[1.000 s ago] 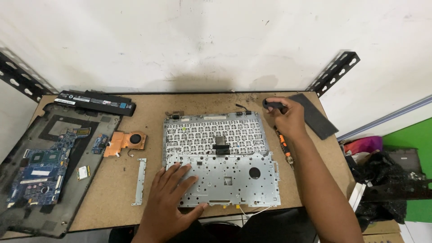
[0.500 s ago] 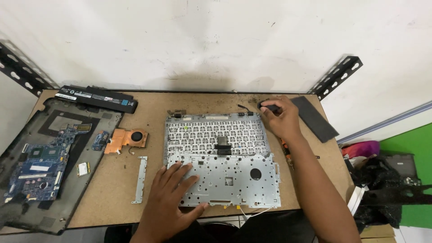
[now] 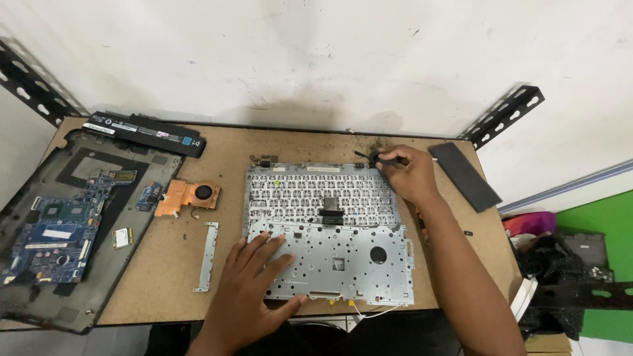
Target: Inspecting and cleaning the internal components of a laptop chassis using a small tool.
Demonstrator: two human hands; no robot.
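One head view: my left hand (image 3: 254, 287) lies flat, fingers spread, on the silver upturned laptop keyboard frame (image 3: 330, 231) mid-table. My right hand (image 3: 410, 173) pinches a small dark tool (image 3: 377, 157) at its top-right corner; tip hidden, unclear.

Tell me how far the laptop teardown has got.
Done: the battery, the bottom case with the motherboard, the copper fan and heatsink, and a metal bracket lie apart on the table. In hand: the left hand presses flat on the keyboard deck, while the right hand pinches a small black part at its top right corner. Left: the deck's metal plate remains in place.
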